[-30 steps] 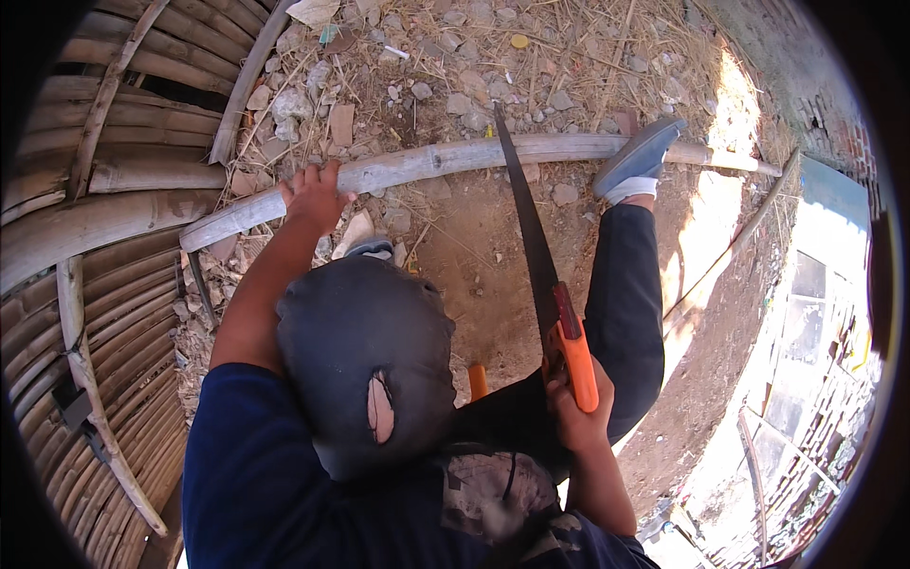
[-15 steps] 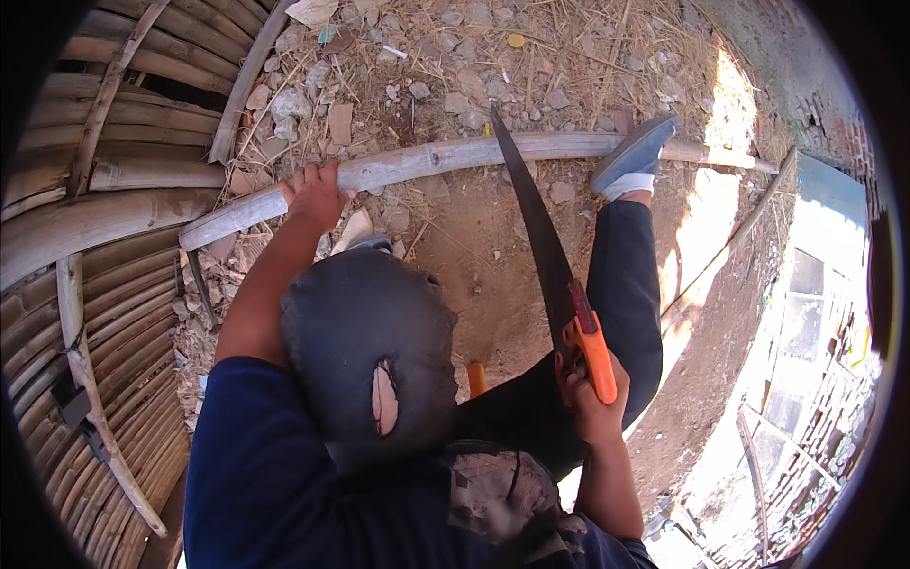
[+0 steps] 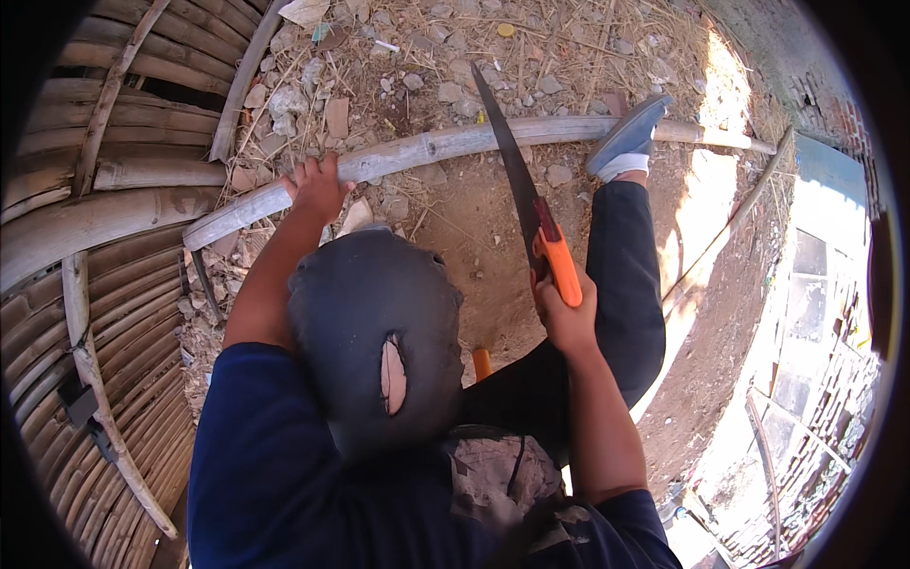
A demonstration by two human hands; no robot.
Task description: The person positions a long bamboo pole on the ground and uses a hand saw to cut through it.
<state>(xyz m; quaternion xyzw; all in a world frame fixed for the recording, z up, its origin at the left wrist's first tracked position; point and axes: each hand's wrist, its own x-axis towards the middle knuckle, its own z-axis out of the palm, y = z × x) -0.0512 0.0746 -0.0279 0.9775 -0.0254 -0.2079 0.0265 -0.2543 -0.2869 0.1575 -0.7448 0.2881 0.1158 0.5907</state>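
Hands well apart. L hand (image 3: 320, 192) clamped over bamboo pole (image 3: 408, 155) nr pole's L end, fingers spread across top; underside hidden. R hand (image 3: 572, 313) closed round orange grip of saw (image 3: 521, 180); dark blade crosses pole abt mid-length, tip out past pole's far side, can't tell if teeth touch. Pole runs crosswise over ground (image 3: 483, 256), from nr ground's L edge by slat wall (image 3: 142, 318) to nr its R edge by brick wall (image 3: 850, 119). R foot, grey-blue shoe (image 3: 626, 142) & white sock, set on pole btwn saw & pole's R end. L knee (image 3: 365, 284) bent, dark cloth w/ slit, nr L forearm. Orange bit (image 3: 482, 364) part hidden by R thigh (image 3: 521, 389), type unclear. Twd ground's far edge, past pole: rubble (image 3: 287, 102), straw, white stick (image 3: 387, 45), yellow disc (image 3: 506, 30). Sun patch (image 3: 725, 85) nr ground's R edge.
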